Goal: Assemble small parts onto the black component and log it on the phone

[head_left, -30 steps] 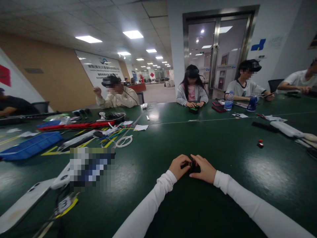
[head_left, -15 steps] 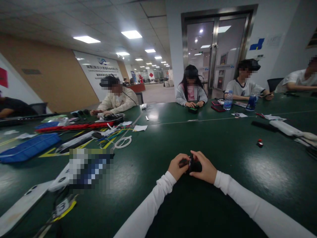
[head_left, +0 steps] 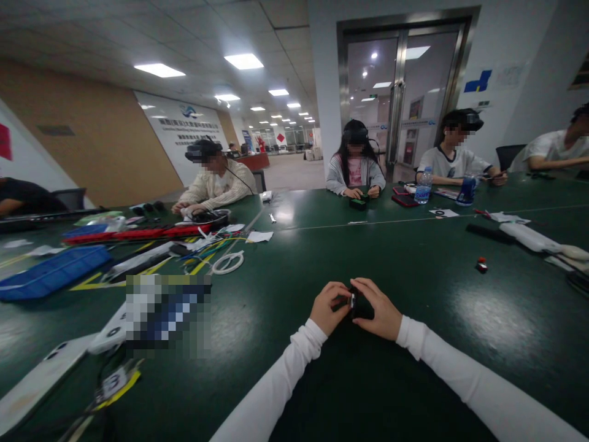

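Note:
In front of me, just above the dark green table (head_left: 276, 307), I hold a small black object (head_left: 363, 307) with a narrow pale strip on its left side. My right hand (head_left: 384, 310) curves around its right side, thumb below and fingers on top. My left hand (head_left: 329, 307) meets it from the left, with thumb and fingertips pinched at the pale edge. Fingers cover much of the object, and it is too dark to tell its kind.
A small red and black item (head_left: 481, 264) lies to the right. On the left are a blue tray (head_left: 55, 273), a white cable coil (head_left: 227, 263) and white panels (head_left: 46, 374). Several people sit around the table; a water bottle (head_left: 424, 186) stands at the far side.
The pale strip on the black object shows more plainly now, and my fingers have shifted slightly around it. Both hands stay in nearly the same place.

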Demonstrator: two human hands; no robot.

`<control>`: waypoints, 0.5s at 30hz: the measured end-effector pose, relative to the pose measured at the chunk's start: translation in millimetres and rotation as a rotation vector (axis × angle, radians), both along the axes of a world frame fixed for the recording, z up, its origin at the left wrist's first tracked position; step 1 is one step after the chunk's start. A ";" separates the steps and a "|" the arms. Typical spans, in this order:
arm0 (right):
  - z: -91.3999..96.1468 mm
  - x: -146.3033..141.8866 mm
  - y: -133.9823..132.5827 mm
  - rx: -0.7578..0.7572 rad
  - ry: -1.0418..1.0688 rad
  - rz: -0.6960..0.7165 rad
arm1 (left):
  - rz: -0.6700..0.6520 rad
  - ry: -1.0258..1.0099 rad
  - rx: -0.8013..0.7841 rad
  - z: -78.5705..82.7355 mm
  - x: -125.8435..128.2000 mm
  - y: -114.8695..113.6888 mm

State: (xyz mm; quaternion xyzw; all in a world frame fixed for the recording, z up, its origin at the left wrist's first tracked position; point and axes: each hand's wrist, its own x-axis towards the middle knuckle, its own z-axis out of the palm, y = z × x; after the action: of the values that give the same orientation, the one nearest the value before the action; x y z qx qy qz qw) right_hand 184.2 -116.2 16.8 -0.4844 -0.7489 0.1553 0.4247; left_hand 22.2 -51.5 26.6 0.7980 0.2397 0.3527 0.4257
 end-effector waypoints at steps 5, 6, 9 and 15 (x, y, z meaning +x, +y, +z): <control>0.5 -0.5 0.0 0.002 0.037 0.007 | 0.013 0.005 0.015 1.8 -1.2 -0.9; 0.7 -0.5 0.0 0.003 0.045 0.011 | 0.011 0.000 0.012 1.7 -1.4 -0.8; 1.4 -0.3 -0.4 0.007 0.056 0.025 | 0.011 -0.008 0.003 0.8 -2.0 -0.3; 0.4 0.0 -0.3 0.015 0.059 0.034 | 0.033 0.003 -0.002 0.3 -2.5 0.1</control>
State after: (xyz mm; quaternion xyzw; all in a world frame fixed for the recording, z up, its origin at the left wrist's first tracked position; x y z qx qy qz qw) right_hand 184.1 -116.4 17.2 -0.4638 -0.7453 0.1711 0.4473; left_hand 19.7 -51.4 26.9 0.7940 0.2537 0.3584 0.4204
